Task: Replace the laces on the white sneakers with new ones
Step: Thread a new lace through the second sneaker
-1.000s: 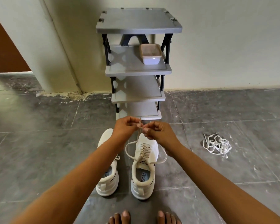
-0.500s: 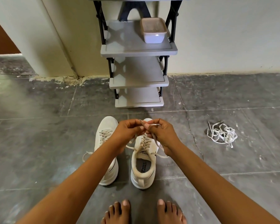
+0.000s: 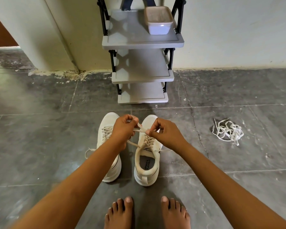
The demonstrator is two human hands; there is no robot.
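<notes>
Two white sneakers stand side by side on the grey floor, toes pointing away from me. Over the right sneaker (image 3: 147,164), my left hand (image 3: 122,129) and my right hand (image 3: 165,134) each pinch a strand of its cream lace (image 3: 141,129), which crosses between them. The lace runs down into the eyelets. The left sneaker (image 3: 106,139) is laced, partly hidden by my left forearm, with a loose lace end (image 3: 87,152) trailing to its left.
A tangled pile of white laces (image 3: 228,131) lies on the floor to the right. A grey shoe rack (image 3: 142,42) stands against the wall ahead, with a white tub (image 3: 158,20) on a shelf. My bare feet (image 3: 147,212) are just behind the sneakers.
The camera tilted further down. My hands dropped closer to the right sneaker and moved slightly apart, with the lace now crossing between them.
</notes>
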